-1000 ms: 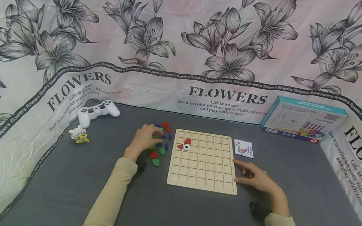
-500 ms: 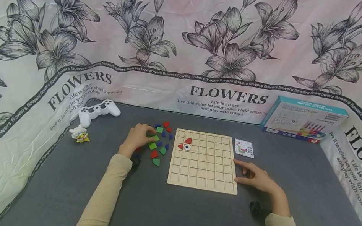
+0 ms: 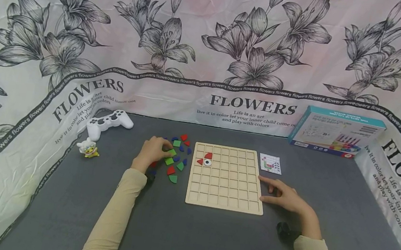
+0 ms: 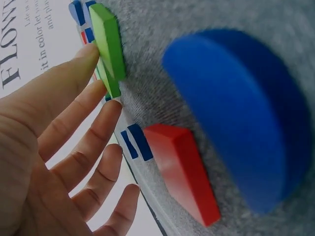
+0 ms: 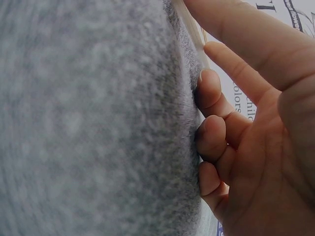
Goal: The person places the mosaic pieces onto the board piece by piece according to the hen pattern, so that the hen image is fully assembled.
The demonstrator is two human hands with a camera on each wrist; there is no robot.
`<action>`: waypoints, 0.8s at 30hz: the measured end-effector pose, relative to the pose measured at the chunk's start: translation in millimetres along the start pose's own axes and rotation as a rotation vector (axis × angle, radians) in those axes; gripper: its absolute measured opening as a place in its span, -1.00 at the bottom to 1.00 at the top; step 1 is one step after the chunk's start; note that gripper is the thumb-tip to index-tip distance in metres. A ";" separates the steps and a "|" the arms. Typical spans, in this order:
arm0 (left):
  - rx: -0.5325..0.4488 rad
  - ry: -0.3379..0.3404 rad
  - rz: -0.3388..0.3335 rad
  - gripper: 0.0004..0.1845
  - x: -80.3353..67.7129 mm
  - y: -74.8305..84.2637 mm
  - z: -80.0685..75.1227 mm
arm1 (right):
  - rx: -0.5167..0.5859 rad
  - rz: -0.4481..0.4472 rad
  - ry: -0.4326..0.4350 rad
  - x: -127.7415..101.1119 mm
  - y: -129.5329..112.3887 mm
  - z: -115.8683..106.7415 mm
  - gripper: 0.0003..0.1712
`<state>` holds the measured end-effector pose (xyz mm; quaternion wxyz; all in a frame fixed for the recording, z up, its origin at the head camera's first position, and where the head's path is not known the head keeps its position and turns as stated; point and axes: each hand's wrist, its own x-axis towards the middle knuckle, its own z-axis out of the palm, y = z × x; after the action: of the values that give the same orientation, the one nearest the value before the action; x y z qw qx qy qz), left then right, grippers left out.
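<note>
My left hand is over the left part of a scatter of coloured pieces. In the left wrist view, its thumb and index fingertips reach a light green square piece; a firm pinch is not visible. Close below that hand lie a red piece and a blue rounded piece. My right hand touches the right edge of the wooden grid board with index finger and thumb, its other fingers bent. On the board sit a red triangle, a red quarter-round piece and a round eye piece.
A pattern card lies right of the board. Behind it stands a teal box against the flowered cloth. A white game controller and a small figurine are at the left. A green quarter-round piece lies near the board.
My left hand has shifted slightly left since a second ago, uncovering several green and blue pieces, and has stayed still for the last half second. My right hand and the board have not moved.
</note>
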<state>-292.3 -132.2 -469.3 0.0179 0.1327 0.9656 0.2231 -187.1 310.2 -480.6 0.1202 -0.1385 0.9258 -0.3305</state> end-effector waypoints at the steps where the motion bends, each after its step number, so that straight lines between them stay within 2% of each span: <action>1: 0.003 -0.001 0.000 -0.69 0.5 0.1 0.2 | 0.001 0.001 -0.002 0.3 0.1 0.0 -0.21; 9: 0.020 -0.010 0.004 -0.69 2.3 3.6 -1.6 | -0.019 -0.012 0.022 -0.7 -1.0 1.0 -0.22; 15: 0.040 -0.016 -0.007 -0.68 4.0 6.7 -0.8 | -0.020 0.000 0.007 0.8 0.2 -0.1 -0.20; 24: 0.064 0.023 0.014 -0.71 7.0 5.4 3.8 | -0.020 0.012 0.001 1.7 0.4 -0.5 -0.20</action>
<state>-297.3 -124.1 -470.2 0.0011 0.1376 0.9713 0.1939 -188.9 310.2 -480.7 0.1202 -0.1341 0.9299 -0.3206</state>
